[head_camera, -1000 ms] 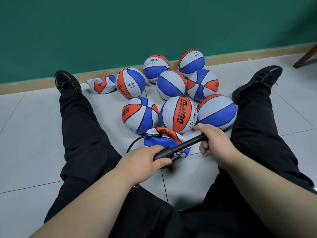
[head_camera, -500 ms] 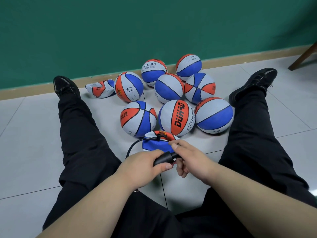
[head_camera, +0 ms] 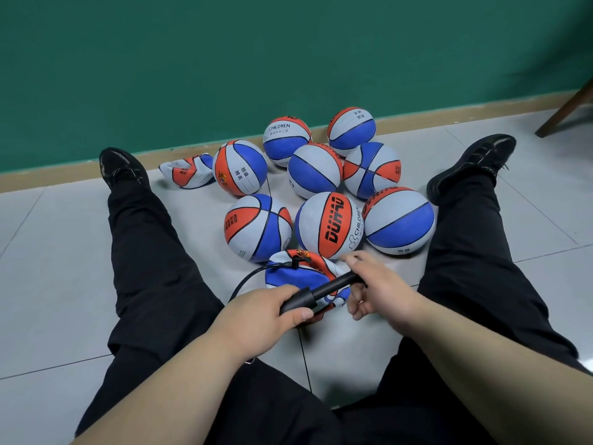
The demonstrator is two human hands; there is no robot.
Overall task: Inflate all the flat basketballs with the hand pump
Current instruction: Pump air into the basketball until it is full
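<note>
Left hand (head_camera: 260,316) gripping the thick barrel of the black hand pump (head_camera: 308,297) at lower centre of the frame, thumb lying along the near side, fingers curling over the top; right hand (head_camera: 382,287) closing round the far, thinner end of the pump just right of centre, forefinger reaching over the top, lower fingers curling loosely beneath; pump lying slantwise between the two hands, rising toward the right.

Flat basketball (head_camera: 288,277) sitting on the floor directly behind and under the pump, crumpled, showing blue, white and orange, between the person's spread legs; thin black hose (head_camera: 247,277) looping out to its left and coming in at a fitting on top of that ball.

Eight round basketballs (head_camera: 329,224) clustering above it in the middle of the frame, the nearest ones sitting just behind the flat one; second flat basketball (head_camera: 189,171) lying folded at the left edge of the cluster, near the left shoe (head_camera: 123,167); right shoe (head_camera: 471,162) resting right of the cluster.

Grey tiled floor (head_camera: 48,252) running up to a tan skirting and a green wall (head_camera: 192,59); dark wooden leg (head_camera: 564,114) poking in at the upper right.
</note>
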